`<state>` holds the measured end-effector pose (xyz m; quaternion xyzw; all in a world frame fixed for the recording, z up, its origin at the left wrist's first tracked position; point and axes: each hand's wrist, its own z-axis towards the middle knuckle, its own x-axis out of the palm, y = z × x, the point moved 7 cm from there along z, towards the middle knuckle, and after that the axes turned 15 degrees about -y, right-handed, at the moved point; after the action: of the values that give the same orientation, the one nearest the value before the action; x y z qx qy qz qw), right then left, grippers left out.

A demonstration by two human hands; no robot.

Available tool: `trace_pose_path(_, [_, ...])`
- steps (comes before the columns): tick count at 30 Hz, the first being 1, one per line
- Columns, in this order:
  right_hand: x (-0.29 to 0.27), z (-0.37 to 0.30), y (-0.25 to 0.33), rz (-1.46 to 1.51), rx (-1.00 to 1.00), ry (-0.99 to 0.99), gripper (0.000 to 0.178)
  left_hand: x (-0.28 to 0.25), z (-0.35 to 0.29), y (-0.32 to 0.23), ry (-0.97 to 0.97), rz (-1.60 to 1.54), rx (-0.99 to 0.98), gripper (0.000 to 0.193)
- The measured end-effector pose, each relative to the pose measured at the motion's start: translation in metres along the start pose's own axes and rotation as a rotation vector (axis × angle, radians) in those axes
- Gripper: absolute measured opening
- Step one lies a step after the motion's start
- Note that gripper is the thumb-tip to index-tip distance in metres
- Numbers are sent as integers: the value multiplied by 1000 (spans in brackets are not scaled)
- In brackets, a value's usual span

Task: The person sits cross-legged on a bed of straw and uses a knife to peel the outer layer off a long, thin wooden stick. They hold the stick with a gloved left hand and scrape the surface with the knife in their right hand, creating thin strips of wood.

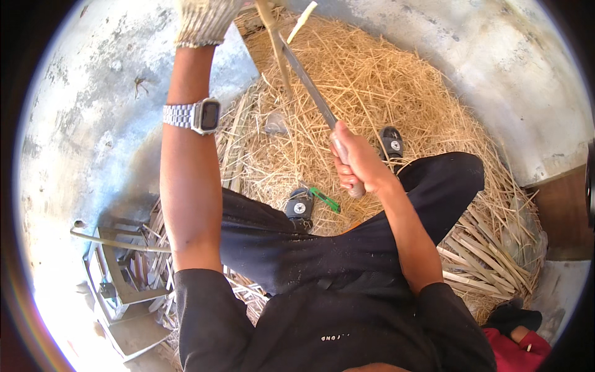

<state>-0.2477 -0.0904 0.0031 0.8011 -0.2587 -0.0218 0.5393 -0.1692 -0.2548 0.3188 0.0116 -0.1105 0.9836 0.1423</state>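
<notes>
My right hand [356,158] is wrapped round the handle of a long knife [310,87], whose blade slants up and to the left. Its tip end meets a narrow strip of split bamboo or wood [274,38] at the top of the view. A pale sliver [302,22] sticks out beside that strip. My left hand [207,22], in a knitted work glove, reaches to the top edge just left of the strip. The picture cuts off its fingers, so its grip is hidden. A metal-band watch [207,116] sits on my left wrist.
Shavings [372,74] cover the floor round my sandals [300,206]. A green cutter [325,199] lies between my legs. Split strips [486,257] are heaped at right. A wooden frame [114,266] stands at left by the wall [93,111]. Another person's red sleeve [505,350] shows lower right.
</notes>
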Motion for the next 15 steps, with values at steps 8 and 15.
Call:
trace_pose_path(8, [-28, 6, -12, -87, -220, -141, 60, 36, -14, 2, 95, -43, -29, 35])
trace_pose_path(15, [-5, -31, 76, -50, -713, -342, 48, 47, -23, -4, 58, -91, -6, 28])
